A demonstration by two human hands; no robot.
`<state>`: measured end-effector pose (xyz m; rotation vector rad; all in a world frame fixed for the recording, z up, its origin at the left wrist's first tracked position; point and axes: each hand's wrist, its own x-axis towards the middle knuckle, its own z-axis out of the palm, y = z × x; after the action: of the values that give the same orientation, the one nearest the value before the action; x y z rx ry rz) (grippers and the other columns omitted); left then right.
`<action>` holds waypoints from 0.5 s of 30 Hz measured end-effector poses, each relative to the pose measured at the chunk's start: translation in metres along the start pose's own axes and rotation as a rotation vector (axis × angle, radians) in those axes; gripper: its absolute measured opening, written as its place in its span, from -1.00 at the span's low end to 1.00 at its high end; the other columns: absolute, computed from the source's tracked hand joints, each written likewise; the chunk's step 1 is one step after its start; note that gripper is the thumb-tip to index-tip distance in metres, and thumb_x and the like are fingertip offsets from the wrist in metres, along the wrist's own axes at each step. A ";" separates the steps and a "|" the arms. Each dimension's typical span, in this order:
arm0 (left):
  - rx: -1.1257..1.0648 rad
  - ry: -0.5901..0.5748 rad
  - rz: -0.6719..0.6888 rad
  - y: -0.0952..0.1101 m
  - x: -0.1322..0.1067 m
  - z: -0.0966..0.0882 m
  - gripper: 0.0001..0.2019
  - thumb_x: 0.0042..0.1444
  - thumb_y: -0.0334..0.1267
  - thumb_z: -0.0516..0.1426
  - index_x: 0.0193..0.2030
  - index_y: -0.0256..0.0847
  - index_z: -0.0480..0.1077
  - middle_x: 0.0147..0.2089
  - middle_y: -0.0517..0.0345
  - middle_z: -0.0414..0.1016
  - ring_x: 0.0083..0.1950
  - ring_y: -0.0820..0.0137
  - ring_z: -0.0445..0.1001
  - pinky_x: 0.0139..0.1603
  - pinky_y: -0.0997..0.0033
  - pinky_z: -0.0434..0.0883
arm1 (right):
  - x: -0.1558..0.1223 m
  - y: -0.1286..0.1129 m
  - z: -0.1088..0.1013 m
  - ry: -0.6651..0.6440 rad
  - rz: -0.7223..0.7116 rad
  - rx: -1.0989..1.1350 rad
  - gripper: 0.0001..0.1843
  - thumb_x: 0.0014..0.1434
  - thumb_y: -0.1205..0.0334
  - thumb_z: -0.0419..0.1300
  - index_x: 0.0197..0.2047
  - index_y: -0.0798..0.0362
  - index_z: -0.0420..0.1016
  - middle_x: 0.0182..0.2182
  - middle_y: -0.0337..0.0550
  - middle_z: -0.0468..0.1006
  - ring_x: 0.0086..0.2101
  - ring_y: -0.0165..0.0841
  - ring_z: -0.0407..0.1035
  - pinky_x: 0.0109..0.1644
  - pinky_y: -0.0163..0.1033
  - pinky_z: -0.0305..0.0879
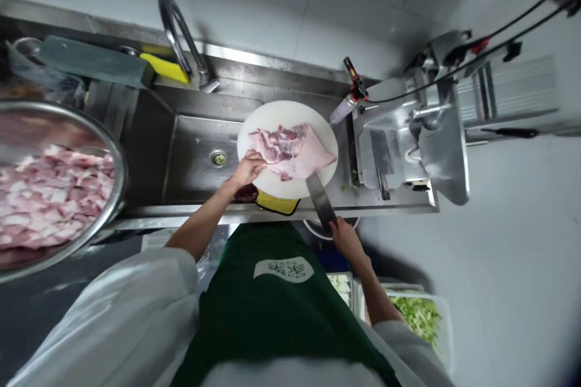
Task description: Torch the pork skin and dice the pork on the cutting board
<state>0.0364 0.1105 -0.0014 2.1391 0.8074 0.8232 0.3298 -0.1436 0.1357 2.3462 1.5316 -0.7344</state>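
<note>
A large piece of raw meat (299,154) with pale skin lies on a round white cutting board (267,113) beside the sink basin. At its lower left edge my left hand (249,169) is closed, its fingers pinching the meat. My right hand (346,239) grips the handle of a broad-bladed knife (321,198). The blade tip reaches the board's lower right rim, close to the meat's edge. Under the board's front a yellow cloth (278,204) sticks out, with some dark red stuff to its left.
A big metal bowl (118,172) of cut meat stands left. Behind the steel sink (195,163) rises a faucet (175,27). A blowtorch (347,103) and a slicing machine (440,145) stand right. Tubs of chopped greens (417,317) sit below, near my right arm.
</note>
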 end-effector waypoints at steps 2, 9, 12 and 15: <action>-0.004 0.012 -0.003 -0.004 -0.002 -0.002 -0.64 0.41 -0.02 0.06 -0.24 -0.13 0.60 -0.24 0.04 0.53 -0.10 0.21 0.41 0.08 0.07 0.34 | -0.009 0.010 -0.007 0.014 0.039 -0.021 -0.76 0.51 0.27 -0.02 -0.01 0.16 0.45 -0.30 0.09 0.65 -0.25 -0.16 0.59 -0.23 -0.24 0.29; 0.020 -0.018 -0.026 -0.003 -0.005 -0.001 -0.63 0.38 0.03 0.08 -0.19 -0.13 0.63 -0.16 -0.01 0.56 -0.02 0.16 0.39 0.13 0.02 0.35 | 0.045 -0.067 -0.020 0.077 -0.036 0.007 -0.68 0.56 0.22 -0.14 0.14 0.16 0.35 -0.16 0.10 0.65 -0.13 -0.18 0.60 -0.11 -0.24 0.36; 0.046 -0.014 -0.032 0.002 -0.005 -0.001 -0.63 0.39 0.01 0.07 -0.18 -0.14 0.63 -0.15 -0.02 0.56 -0.01 0.16 0.39 0.11 0.03 0.37 | 0.077 -0.096 -0.018 0.078 -0.081 0.076 -0.67 0.55 0.27 -0.14 0.21 0.18 0.30 -0.09 0.13 0.65 -0.05 -0.16 0.58 -0.05 -0.21 0.37; 0.067 -0.003 -0.038 0.004 -0.005 0.001 -0.64 0.40 -0.03 0.05 -0.19 -0.14 0.62 -0.15 -0.01 0.55 -0.02 0.16 0.38 0.10 0.03 0.39 | 0.085 -0.099 -0.005 0.050 -0.065 0.109 -0.65 0.53 0.33 -0.14 0.26 0.21 0.27 -0.06 0.17 0.65 -0.03 -0.14 0.57 -0.04 -0.19 0.37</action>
<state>0.0356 0.1039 -0.0005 2.1766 0.8828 0.7830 0.2691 -0.0333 0.1016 2.4198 1.6352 -0.7988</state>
